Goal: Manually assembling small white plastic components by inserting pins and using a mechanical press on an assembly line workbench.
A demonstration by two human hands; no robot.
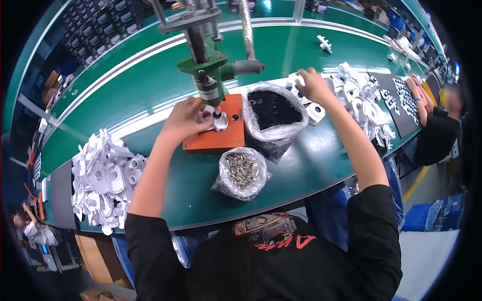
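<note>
Left hand [185, 118]: fingers clamped on flat white plastic part [207, 116] under press [211, 75], orange base [217, 131].
Right hand [314, 85]: fingers curled onto white ring-shaped piece [297, 80]; grip unclear.
Surface [150, 80]: smooth green.

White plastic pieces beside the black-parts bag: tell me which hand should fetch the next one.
Right, probably. The right hand already rests on the white pieces there, while the left hand holds a part under the press.

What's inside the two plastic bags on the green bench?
The nearer bag holds small silvery metal pins. The farther bag holds small black parts. Only the top layers show; what lies deeper is covered.
</note>
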